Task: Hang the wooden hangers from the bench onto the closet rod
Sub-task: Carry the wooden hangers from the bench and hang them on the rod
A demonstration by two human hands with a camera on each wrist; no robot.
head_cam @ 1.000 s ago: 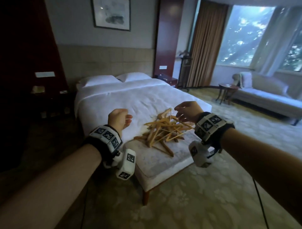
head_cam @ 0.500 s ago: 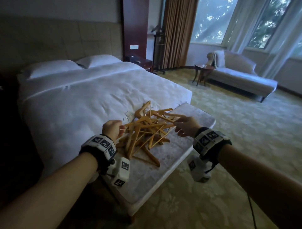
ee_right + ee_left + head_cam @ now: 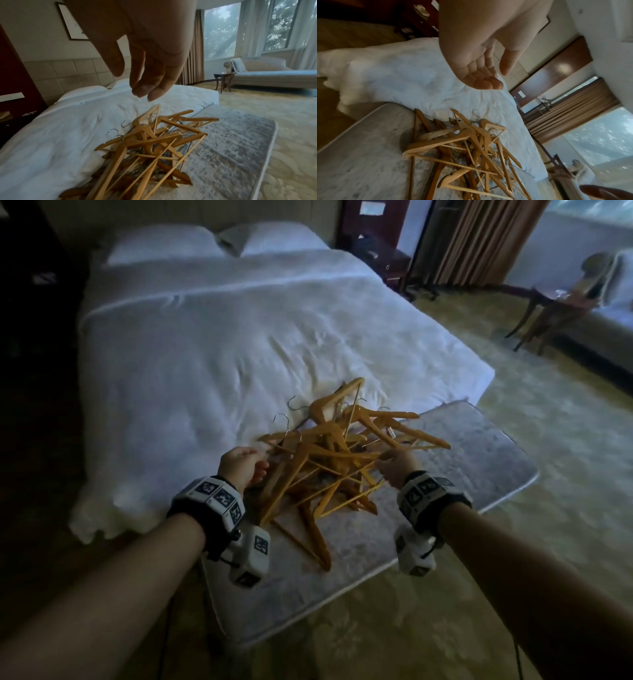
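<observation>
A tangled pile of several wooden hangers (image 3: 335,460) with metal hooks lies on the grey padded bench (image 3: 472,474) at the foot of the bed. My left hand (image 3: 241,465) hovers at the pile's left edge, fingers loosely curled and holding nothing (image 3: 498,77). My right hand (image 3: 397,465) is at the pile's right side, just above the hangers (image 3: 150,139), with its fingers hanging down relaxed and empty (image 3: 132,82). In the left wrist view the hangers (image 3: 462,142) lie below the palm on the bench (image 3: 359,148). No closet rod is in view.
The white bed (image 3: 222,354) lies directly behind the bench, and some hanger hooks reach onto it. Patterned carpet (image 3: 513,594) surrounds the bench. A small wooden side table (image 3: 555,309) and a pale chaise (image 3: 274,75) stand at the far right by the curtains.
The head view has come closer and tilted down onto the bench. Both hands have lowered to either side of the hanger pile, and both stay empty.
</observation>
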